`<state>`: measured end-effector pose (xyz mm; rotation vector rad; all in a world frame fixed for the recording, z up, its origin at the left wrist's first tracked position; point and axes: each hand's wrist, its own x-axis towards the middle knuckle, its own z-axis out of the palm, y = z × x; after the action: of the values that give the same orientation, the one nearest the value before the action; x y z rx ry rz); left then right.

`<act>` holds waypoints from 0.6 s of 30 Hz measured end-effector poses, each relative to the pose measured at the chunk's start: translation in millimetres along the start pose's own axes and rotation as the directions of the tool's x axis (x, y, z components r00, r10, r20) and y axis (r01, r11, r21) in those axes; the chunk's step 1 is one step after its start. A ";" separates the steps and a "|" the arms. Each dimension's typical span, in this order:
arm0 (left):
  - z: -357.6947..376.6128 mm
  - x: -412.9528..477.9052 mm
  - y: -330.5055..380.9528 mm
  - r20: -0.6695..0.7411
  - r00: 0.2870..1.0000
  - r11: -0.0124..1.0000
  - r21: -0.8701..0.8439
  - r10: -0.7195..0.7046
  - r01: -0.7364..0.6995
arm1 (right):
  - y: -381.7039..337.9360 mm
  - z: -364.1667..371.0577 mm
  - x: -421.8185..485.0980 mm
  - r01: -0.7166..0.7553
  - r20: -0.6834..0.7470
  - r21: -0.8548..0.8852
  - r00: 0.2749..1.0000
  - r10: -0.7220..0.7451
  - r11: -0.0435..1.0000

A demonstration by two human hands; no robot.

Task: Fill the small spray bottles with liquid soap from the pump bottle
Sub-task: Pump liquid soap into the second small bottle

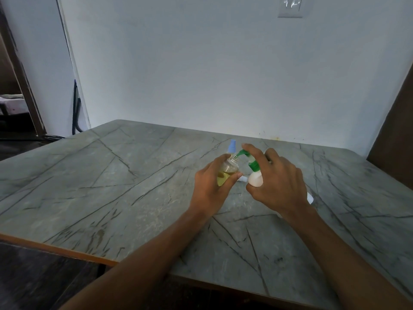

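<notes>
1. The left grip (210,189) holds the small bottle (230,168), partly full of yellow soap, so that its open neck meets the green spout.
2. The right grip (279,182) wraps the pump bottle (256,179), one finger on top, probably for pressing.
3. Both are well away from the edges of the bench (111,186). A blue-capped bottle (232,147) stands just behind, so there is little room there.

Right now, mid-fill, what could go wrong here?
The pump bottle's green nozzle only just meets the small bottle's narrow neck; a slip may spill soap on the table. The right hand pressing could nudge the blue-capped bottle standing close behind.
</notes>
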<state>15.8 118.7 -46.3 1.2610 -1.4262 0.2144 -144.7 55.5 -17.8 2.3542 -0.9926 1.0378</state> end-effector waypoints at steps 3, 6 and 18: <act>1.3 -1.1 -0.4 0.024 1.000 1.000 0.003 0.020 -0.020 | 0.4 -0.3 0.7 -0.015 -0.005 0.015 1.000 0.015 1.000; 3.3 -2.8 -0.6 0.036 0.999 0.999 -0.008 0.039 -0.039 | 1.1 -0.2 0.8 -0.012 -0.012 0.026 1.000 0.012 1.000; 1.4 -1.1 0.5 0.029 0.999 1.000 -0.002 0.017 -0.016 | 0.5 1.8 -1.4 -0.025 -0.005 0.001 1.000 0.025 1.000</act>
<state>14.3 118.5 -47.4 1.2561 -1.4620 0.2068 -144.9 54.8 -20.1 2.3443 -1.0230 1.0525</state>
